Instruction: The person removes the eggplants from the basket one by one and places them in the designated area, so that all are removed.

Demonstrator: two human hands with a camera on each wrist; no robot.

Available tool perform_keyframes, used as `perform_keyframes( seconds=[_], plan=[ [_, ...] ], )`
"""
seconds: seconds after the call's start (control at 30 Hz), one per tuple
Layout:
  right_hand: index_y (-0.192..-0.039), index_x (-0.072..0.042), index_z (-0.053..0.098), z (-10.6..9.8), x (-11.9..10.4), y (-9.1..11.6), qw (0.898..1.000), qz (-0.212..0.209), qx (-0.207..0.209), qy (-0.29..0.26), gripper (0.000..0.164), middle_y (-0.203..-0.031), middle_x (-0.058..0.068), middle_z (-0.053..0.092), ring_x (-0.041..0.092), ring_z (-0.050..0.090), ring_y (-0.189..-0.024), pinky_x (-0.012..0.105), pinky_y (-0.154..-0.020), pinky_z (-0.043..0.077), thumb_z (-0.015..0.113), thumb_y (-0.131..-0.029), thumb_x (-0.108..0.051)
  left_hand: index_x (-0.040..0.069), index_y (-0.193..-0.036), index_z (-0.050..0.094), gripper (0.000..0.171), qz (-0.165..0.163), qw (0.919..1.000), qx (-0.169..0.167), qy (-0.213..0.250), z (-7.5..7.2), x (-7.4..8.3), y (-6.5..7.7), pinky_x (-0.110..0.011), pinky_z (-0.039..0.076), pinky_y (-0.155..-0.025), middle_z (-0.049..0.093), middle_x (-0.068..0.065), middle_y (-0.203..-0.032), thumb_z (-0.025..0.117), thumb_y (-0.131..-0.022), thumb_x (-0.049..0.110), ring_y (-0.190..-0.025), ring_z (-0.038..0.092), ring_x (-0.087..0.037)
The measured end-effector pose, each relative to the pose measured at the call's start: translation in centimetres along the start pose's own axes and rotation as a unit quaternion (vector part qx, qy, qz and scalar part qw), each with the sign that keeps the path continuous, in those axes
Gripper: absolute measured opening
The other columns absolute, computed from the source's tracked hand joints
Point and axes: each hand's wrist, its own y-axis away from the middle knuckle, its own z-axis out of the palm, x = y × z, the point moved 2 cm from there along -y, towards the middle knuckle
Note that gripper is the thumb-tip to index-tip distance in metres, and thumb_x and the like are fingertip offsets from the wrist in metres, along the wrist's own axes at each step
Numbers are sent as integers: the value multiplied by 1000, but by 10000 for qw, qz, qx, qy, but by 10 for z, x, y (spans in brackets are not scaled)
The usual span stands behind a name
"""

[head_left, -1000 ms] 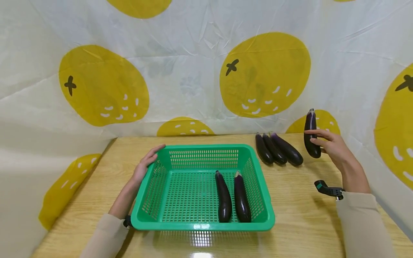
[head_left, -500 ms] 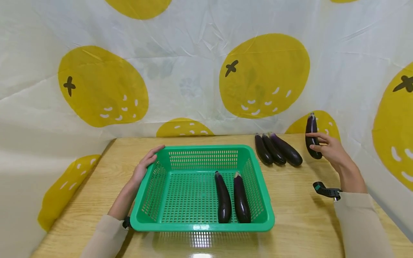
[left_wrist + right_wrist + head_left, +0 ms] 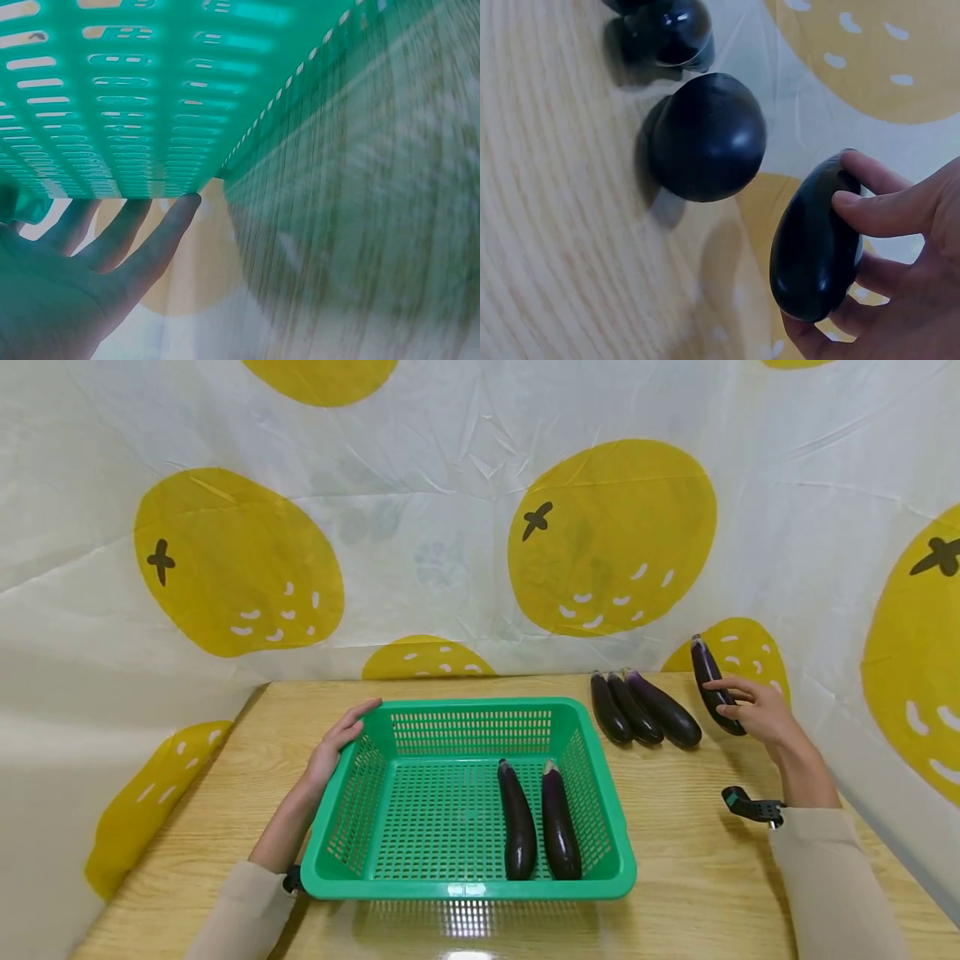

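Note:
My right hand [image 3: 765, 714] pinches an eggplant [image 3: 703, 664] between thumb and fingers, its stem end up and leaning left, above the back right of the table. In the right wrist view that eggplant [image 3: 814, 247] hangs to the right of the others. Nearest to it, a row of several eggplants [image 3: 663, 710] lies side by side on the table. My left hand [image 3: 330, 756] holds a green plastic basket [image 3: 468, 887] at its back left corner, the fingers [image 3: 161, 244] against the outer wall. Two eggplants [image 3: 517, 822] lie parallel in the right part of the basket.
The light wood table [image 3: 667, 852] ends at a white cloth [image 3: 442, 560] with yellow fruit prints behind it. The basket's right wall stands close to the row of eggplants. Wrist cameras [image 3: 750, 806] are strapped to both arms.
The right hand has moved a little left and toward the table with the eggplant, which now tilts more to the left. The left hand and the basket stay in place.

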Motion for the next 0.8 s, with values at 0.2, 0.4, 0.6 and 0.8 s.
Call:
perform_keyframes(
  seconds=[0.2,0.4,0.6,0.8],
  plan=[
    [-151,-1,45,4,6,0,10000,60,-28,-51,44,-166,38,11,66,19,-145,79,-107,28,48,-109,-13,5,-165,21,54,34,10000,1,-39,1,0,0,-22,49,-104,21,-18,-168,25,-115,26,-135,51,-10],
    [-154,-1,42,4,8,-2,9998,174,-1,54,51,-161,43,19,65,21,-144,74,-107,33,52,-104,-7,2,-164,19,55,105,9998,15,-147,1,0,0,-19,46,-106,14,-22,-171,24,-115,25,-137,46,-7],
    [-157,0,37,5,7,-2,9996,254,-137,71,62,-162,42,17,64,19,-146,72,-107,36,57,-98,0,0,-164,18,55,161,9996,1,-221,0,0,0,-17,45,-107,12,-22,-171,24,-115,24,-139,43,-6],
    [-153,-1,42,6,10,-1,9998,143,-42,121,56,-159,42,26,62,28,-143,54,-98,50,58,-100,-1,1,-164,19,54,108,9996,69,-255,1,1,0,-16,43,-108,14,-21,-172,24,-115,23,-141,40,-8]
  ],
)
